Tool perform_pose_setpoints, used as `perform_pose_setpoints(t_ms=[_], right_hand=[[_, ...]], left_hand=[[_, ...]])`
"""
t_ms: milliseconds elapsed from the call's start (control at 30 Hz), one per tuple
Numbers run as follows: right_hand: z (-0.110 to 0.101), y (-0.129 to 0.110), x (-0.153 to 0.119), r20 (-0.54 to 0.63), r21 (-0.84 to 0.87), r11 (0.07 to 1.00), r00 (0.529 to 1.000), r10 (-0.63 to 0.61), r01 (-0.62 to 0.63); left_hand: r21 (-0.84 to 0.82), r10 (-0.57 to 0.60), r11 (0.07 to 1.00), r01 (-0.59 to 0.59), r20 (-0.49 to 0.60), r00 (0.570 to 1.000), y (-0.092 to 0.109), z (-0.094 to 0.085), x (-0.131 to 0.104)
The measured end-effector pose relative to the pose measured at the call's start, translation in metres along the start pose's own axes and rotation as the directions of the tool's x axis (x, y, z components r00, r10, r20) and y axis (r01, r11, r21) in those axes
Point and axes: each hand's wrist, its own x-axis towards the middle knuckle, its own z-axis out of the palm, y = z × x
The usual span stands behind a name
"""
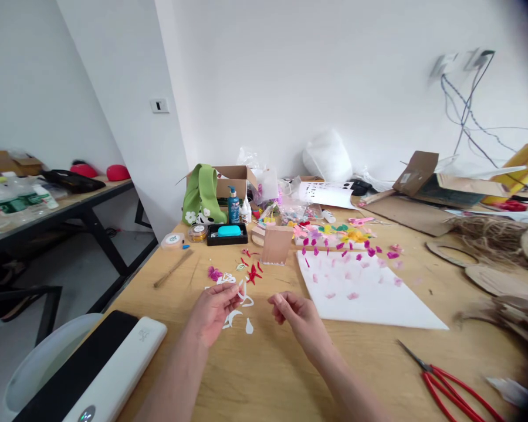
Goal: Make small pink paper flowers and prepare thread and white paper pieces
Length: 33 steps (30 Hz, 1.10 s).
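My left hand [215,310] pinches a small white curved cutout [245,292] between thumb and fingertips, above the wooden table. To its right, my right hand [293,310] is closed, with thumb and forefinger together; whatever is between them, if anything, is too small to see. Under and beside the left hand lie more white cutouts [233,318], one of them a drop-shaped piece [249,326]. Just beyond are a red petal cluster [253,274] and a magenta flower [214,273]. A small brown board [276,245] stands upright behind the hands.
Right of my hands lies a white sheet [369,299] with pink and magenta petals. Red-handled scissors [449,381] rest at the front right. A white-and-black device [118,369] occupies the front left. Behind stand a blue pump bottle [233,206], a green bag [201,196] and a black tray [215,237].
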Motion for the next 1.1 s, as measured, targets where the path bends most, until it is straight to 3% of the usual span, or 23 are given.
perform_pose_setpoints(t_ms=[167, 300, 433, 633, 900, 1100], right_hand=[[0.007, 0.005, -0.001, 0.042, -0.054, 0.999, 0.999, -0.001, 0.004], [0.019, 0.01, -0.005, 0.13, 0.034, 0.999, 0.991, 0.034, -0.039], [0.031, 0.013, -0.01, 0.191, 0.092, 0.996, 0.982, -0.006, -0.011], [0.036, 0.011, -0.014, 0.174, 0.128, 0.989, 0.984, 0.045, -0.068], [0.025, 0.014, -0.008, 0.055, 0.011, 0.998, 0.997, 0.058, -0.058], [0.02, 0.01, -0.004, 0.0, 0.043, 0.994, 0.995, 0.105, -0.105]], left_hand=[[-0.049, -0.007, 0.999, 0.005, -0.049, 0.999, -0.007, 0.005, 0.001], [-0.05, 0.016, 0.999, -0.018, -0.051, 0.999, -0.017, 0.015, -0.002], [-0.057, 0.049, 0.997, -0.05, -0.025, 0.999, -0.028, 0.025, -0.007], [-0.037, 0.065, 0.997, -0.067, -0.04, 0.997, -0.037, 0.029, -0.007], [0.1, 0.218, 0.974, -0.202, -0.182, 0.959, -0.04, 0.025, -0.001], [0.206, 0.282, 0.949, -0.241, -0.201, 0.938, -0.041, 0.023, 0.001]])
